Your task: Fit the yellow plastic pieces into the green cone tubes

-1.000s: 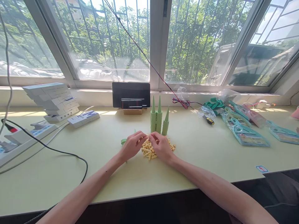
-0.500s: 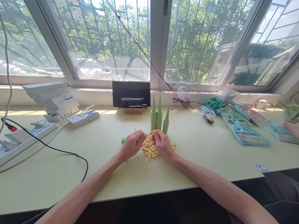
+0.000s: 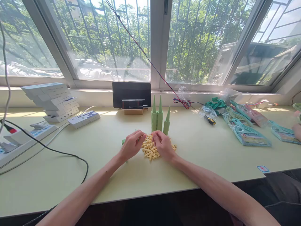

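A heap of small tan pieces, like short pegs (image 3: 150, 153), lies on the pale table (image 3: 141, 182) in front of me. My left hand (image 3: 133, 142) hovers at its left side, fingers pinched together; what they hold is too small or hidden to name. Over the heap's right part, my right hand (image 3: 162, 142) is also pinched, its fingertips close to the left ones, their contents not visible. Just behind stand three green pointed towers (image 3: 160, 117), two tall and one shorter. Green pieces (image 3: 123, 142) lie partly hidden behind my left hand.
A tablet (image 3: 131, 92) and a phone (image 3: 132, 104) lean on a small stand at the back. White boxes (image 3: 53, 100) and a power strip (image 3: 33, 139) are left. A screwdriver (image 3: 210, 120) and packaged teal dustpans (image 3: 249, 133) lie right. Another person's hand (image 3: 296, 130) is at the far right.
My hands stay nearly in place, still pinched above the heap. At the far right, the other person's hand and the green item near it have shifted. The view has moved slightly.
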### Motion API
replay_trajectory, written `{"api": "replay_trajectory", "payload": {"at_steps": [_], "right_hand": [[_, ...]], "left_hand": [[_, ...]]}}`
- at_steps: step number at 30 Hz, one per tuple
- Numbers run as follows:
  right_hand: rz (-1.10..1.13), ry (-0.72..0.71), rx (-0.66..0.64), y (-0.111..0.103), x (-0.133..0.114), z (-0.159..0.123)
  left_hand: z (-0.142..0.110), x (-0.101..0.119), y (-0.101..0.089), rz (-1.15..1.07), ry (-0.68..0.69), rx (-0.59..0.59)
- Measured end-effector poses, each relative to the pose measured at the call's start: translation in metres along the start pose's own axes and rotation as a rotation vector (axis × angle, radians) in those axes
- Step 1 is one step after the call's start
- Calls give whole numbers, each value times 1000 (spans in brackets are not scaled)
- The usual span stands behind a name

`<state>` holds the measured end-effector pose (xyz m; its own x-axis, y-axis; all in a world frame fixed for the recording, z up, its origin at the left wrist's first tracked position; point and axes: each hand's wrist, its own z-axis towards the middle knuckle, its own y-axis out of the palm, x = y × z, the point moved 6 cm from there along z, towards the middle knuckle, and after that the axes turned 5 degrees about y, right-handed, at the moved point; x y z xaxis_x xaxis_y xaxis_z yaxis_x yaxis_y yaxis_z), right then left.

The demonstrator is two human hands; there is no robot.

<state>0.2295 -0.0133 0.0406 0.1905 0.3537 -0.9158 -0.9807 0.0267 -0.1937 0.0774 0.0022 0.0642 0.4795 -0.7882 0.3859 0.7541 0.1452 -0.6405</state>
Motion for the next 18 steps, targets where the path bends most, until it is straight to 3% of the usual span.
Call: {"api": "replay_trajectory", "payload": {"at_steps": [5, 12, 18], "right_hand": [[-53, -34, 29, -3, -5, 0], [-64, -41, -14, -1, -6, -1], [-64, -23, -33, -1, -7, -1]], "left_hand": [[2, 0, -8, -26, -27, 51], [-2, 7, 5, -74, 78, -84], [-1, 6, 5, -61, 61, -64]]}}
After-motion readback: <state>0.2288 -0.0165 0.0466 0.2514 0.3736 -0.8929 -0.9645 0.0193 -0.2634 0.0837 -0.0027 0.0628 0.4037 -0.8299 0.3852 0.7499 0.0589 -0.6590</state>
